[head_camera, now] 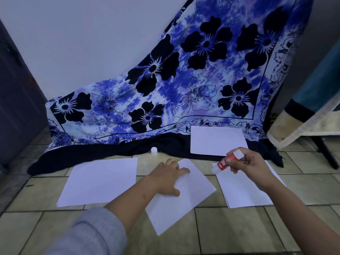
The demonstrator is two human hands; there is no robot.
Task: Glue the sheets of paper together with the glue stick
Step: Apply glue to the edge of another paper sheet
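Left hand (169, 178): your fingers lie flat and spread, pressing the tilted sheet (184, 205) to the tiled floor (239, 232)
Right hand (252, 166): your fingers curl round the uncapped glue stick (227, 161), tip low over a corner of the right-hand sheets (244, 192)
Left sheet (99, 181): flat, apart from your hands
Cap (154, 150): upright by the dark edge of the flowered cloth (165, 89)
Far sheet (217, 140): on that cloth

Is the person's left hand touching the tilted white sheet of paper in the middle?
Touching: the head view shows the left hand lying flat on the tilted white sheet of paper.
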